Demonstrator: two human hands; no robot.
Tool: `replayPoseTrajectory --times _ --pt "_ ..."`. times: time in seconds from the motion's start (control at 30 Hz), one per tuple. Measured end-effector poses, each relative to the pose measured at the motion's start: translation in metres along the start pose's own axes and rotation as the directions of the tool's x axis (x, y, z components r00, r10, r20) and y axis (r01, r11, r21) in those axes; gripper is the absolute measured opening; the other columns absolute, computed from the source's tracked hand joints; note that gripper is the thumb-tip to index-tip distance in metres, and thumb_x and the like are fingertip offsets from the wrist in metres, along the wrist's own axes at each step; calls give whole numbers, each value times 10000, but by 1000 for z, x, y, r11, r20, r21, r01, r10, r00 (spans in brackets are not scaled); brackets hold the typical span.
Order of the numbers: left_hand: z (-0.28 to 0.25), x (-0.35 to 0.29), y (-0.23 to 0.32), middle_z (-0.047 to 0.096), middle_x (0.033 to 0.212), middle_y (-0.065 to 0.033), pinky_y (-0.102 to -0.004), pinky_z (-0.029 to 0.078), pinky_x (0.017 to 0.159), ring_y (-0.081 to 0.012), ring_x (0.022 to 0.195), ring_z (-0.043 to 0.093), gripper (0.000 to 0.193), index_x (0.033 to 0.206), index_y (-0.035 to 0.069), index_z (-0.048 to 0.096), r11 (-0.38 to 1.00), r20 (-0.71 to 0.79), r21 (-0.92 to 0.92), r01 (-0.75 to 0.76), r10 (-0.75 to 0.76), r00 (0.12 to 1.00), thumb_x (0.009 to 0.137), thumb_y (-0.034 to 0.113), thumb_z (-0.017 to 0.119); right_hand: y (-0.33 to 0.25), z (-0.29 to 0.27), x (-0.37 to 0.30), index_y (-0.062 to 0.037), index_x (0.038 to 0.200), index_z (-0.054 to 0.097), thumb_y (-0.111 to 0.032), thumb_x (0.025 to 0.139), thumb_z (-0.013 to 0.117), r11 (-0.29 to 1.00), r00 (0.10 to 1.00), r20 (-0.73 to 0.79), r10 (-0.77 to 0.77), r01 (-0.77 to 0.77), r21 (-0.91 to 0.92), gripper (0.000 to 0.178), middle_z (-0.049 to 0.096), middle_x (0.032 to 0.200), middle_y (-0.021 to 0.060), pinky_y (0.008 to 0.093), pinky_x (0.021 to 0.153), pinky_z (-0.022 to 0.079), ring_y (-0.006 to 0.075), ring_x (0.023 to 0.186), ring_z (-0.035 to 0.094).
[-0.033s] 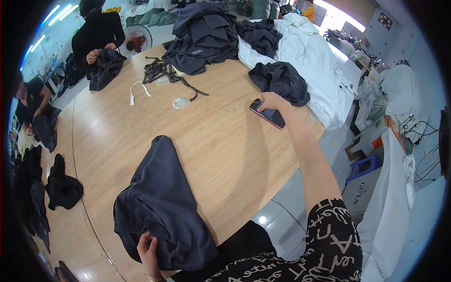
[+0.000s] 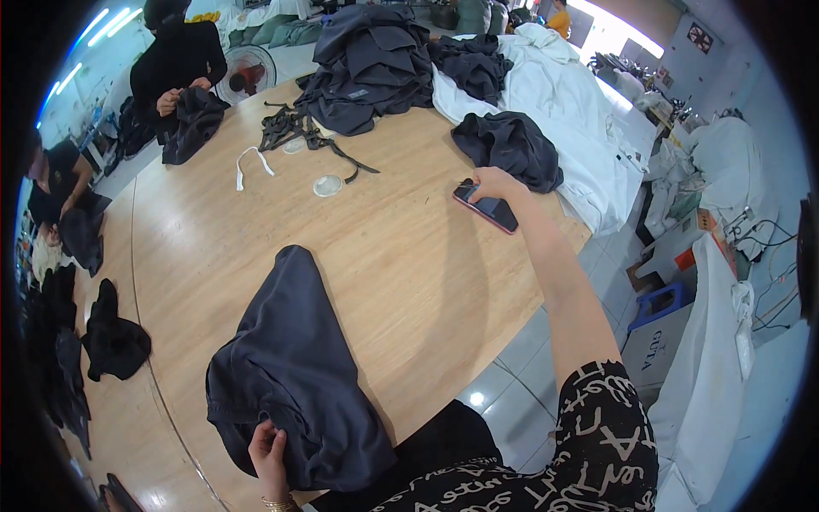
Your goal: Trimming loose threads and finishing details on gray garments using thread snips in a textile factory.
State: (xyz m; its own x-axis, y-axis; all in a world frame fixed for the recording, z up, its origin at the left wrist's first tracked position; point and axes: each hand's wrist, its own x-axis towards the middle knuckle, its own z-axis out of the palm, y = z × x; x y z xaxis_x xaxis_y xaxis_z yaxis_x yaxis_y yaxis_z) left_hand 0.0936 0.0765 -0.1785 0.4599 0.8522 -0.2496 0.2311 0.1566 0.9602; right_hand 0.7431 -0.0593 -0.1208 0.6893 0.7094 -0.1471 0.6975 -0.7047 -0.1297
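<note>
A dark grey garment (image 2: 294, 341) lies folded and partly bunched on the near part of the table. My left hand (image 2: 270, 452) pinches a gathered edge of it between thumb and fingers. Stretched far forward to the right, my right hand (image 2: 496, 183) has its fingers curled on the far end of a smartphone (image 2: 493, 212). The phone has a dark screen and a reddish edge, and it rests at the table's right side. Just beyond this hand sits a crumpled dark garment (image 2: 512, 149).
The wooden table (image 2: 409, 247) carries a tall pile of dark garments (image 2: 367, 68), black straps (image 2: 286, 130), a white strip (image 2: 253, 166) and a clear disc (image 2: 328, 185). White cloth (image 2: 563, 111) covers the far right. Two people work at the left; a fan (image 2: 246, 77) stands behind.
</note>
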Motion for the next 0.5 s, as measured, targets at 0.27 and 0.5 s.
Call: replayPoseTrajectory --times 0.27,0.5 --pt "1 -3 3 571 858 4 -189 412 746 -80 799 527 230 1067 -14 592 1000 -16 -3 6 -6 1000 847 28 643 -17 4 -4 -66 1055 630 -344 558 827 991 996 69 49 -40 -130 603 651 1067 134 380 815 507 290 1002 617" --pt "4 -3 7 569 856 5 -191 413 745 -79 798 524 215 1060 -16 595 1000 -1 -5 4 -4 1000 851 21 632 -25 1 -15 -46 1030 595 -341 550 810 993 999 44 3 2 -118 603 655 993 155 402 782 509 314 966 619"
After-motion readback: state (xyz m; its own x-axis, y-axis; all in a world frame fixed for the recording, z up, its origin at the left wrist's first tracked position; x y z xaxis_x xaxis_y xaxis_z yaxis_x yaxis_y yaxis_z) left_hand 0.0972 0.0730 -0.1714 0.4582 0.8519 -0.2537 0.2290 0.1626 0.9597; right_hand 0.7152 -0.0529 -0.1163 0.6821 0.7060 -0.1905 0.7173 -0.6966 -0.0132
